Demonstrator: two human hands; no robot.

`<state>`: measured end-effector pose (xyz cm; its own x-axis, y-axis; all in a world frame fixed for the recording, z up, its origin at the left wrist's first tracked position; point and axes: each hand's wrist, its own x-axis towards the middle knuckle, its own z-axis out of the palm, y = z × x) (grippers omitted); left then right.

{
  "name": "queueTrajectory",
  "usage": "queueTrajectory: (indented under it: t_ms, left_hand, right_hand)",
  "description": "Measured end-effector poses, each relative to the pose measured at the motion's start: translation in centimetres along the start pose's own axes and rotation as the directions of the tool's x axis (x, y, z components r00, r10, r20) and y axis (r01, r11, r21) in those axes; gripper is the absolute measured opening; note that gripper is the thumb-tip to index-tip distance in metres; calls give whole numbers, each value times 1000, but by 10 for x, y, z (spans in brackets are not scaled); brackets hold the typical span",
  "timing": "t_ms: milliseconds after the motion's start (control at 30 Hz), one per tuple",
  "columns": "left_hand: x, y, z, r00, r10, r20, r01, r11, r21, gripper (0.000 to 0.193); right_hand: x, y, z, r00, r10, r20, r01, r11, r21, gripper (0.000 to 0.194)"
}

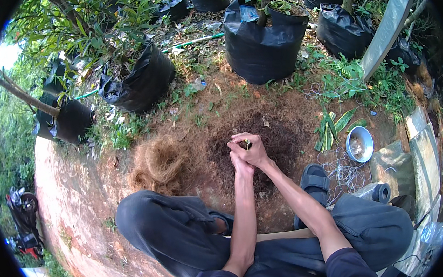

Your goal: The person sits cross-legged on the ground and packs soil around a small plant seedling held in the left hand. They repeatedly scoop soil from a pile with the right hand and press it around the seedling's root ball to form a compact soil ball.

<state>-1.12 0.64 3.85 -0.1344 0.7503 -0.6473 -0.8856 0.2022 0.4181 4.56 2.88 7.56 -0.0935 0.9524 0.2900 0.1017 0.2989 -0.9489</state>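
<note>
My hands are pressed together over a pile of dark fibre on the ground in front of me. My left hand is underneath, and my right hand wraps over it. Between the fingers shows the green and yellow end of a leaf piece; whatever else is inside the grip is hidden. To the left lies a loose heap of light brown fibre. Variegated snake plant leaves rest on the soil to the right, beside a metal bowl with some contents.
Tangled pale string lies by my right sandal, near a roll of plastic film. Black grow bags with plants stand ahead. A curved grey post rises at the right. A motorcycle is far left.
</note>
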Motion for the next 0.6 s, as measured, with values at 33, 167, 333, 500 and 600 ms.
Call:
queueTrajectory:
  t_ms: [33,167,333,500,600]
  left_hand:
    - [1,0,-4,1000,1,2,-1,1000,7,34]
    - [9,1,-22,999,21,41,-21,1000,-7,33]
    - [1,3,-27,998,8,65,-6,1000,-27,32]
    - [-7,13,-11,993,-15,113,34,984,-175,35]
    - [-9,21,-11,995,37,88,-32,998,-59,29]
  right_hand:
    - [-3,-1,1,997,70,38,-68,997,-48,29]
    - [-14,-3,15,998,58,-16,-60,981,-185,36]
    - [-15,0,20,959,279,-55,-274,959,73,39]
    - [4,-2,9,905,412,-101,-325,826,461,35]
    - [8,-7,3,926,365,-101,-294,862,413,40]
